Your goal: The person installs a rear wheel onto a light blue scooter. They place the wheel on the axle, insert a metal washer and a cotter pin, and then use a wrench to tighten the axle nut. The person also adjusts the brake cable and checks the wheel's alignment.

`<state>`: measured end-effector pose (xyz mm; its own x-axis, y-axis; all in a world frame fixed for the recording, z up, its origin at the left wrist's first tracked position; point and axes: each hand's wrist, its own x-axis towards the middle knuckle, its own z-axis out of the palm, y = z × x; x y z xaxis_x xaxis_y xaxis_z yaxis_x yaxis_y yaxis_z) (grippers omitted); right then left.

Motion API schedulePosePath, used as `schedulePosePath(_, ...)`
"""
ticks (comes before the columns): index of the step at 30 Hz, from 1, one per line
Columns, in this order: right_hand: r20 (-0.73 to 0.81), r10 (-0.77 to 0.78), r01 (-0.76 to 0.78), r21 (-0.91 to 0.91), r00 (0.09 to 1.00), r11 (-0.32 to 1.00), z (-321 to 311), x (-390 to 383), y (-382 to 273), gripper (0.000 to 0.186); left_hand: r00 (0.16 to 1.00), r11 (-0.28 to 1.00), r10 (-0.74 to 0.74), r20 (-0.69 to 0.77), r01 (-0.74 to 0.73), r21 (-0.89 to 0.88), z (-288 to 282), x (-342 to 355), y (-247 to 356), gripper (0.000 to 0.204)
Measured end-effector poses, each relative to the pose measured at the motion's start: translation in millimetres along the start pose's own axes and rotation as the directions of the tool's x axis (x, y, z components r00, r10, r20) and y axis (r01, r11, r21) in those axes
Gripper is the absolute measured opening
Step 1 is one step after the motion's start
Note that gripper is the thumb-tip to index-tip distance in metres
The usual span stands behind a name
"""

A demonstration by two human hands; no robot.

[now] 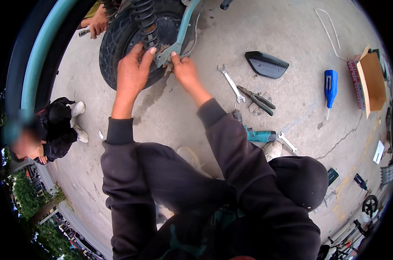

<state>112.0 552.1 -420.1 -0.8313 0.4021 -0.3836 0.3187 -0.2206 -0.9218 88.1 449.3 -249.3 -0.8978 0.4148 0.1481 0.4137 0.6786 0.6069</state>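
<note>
A black-treaded wheel [112, 47] stands in front of me, with a black coil-spring shock absorber [143, 17] beside its hub. From above, a teal metal bracket [178, 45] runs down to the hub and ends in a flat, rusty-edged plate. My left hand [132, 71] is at the shock's lower end, thumb raised apart from the fingers; some fingertips are hidden behind it. My right hand [185, 73] pinches the lower end of the bracket, its thumb on top and its other fingers curled out of sight beneath.
On the concrete to my right lie a double-ended wrench [232, 84], pliers [257, 100], a teal cordless drill [259, 135], a smaller wrench [288, 142], a black cover [266, 65], a blue bottle [330, 86] and a cardboard box [372, 82]. Another person's hand [99, 24] holds a tool; someone crouches left.
</note>
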Motion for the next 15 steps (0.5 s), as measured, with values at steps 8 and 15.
schedulePosePath(8, -0.012, 0.025, -0.024, 0.036, 1.000, 0.999, 4.8, 10.8, 10.3, 0.067, 0.999, 1.000, 0.026, -0.019, -0.025, 0.003, 2.8, 1.5, -1.9, 0.047)
schedulePosePath(15, -0.005, 0.044, -0.044, -0.020, 0.999, 0.999, 0.9, 11.0, 5.4, 0.067, 0.999, 0.999, 0.045, -0.030, -0.045, -0.007, 3.6, 1.3, -7.2, 0.050)
